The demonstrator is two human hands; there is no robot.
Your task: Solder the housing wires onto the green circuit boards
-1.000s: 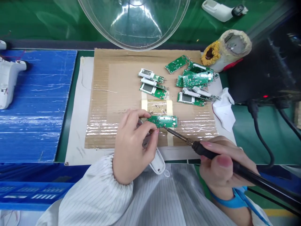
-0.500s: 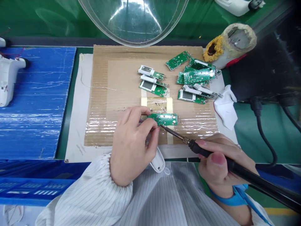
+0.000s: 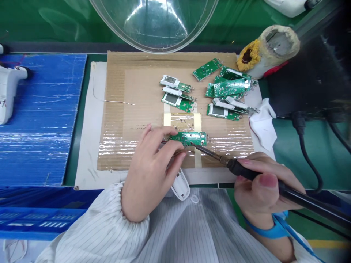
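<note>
A green circuit board (image 3: 192,138) lies across taped strips on the cardboard. My left hand (image 3: 153,168) is closed around its left end, the fingertips at its upper and lower edges; part of that end and a thin wire beside it are hidden. With my right hand (image 3: 265,186) I grip a soldering iron (image 3: 241,171) by its black handle. Its metal tip reaches the lower edge of the board, just right of my left fingertips. Below my left hand, a white plastic housing (image 3: 181,186) is partly visible, close to my striped clothing.
Several more circuit boards (image 3: 231,87) lie at the upper right, some with white-framed displays (image 3: 171,98). A solder wire (image 3: 117,102) curves across the cardboard (image 3: 131,120). A clear bowl (image 3: 164,49), a round holder (image 3: 268,69), white cloth (image 3: 263,126) and black cable (image 3: 307,153) stand around.
The soldering iron and my right hand have shifted slightly right, the tip moving along the board's lower edge. My left hand has moved a little left and its thumb has loosened slightly.
</note>
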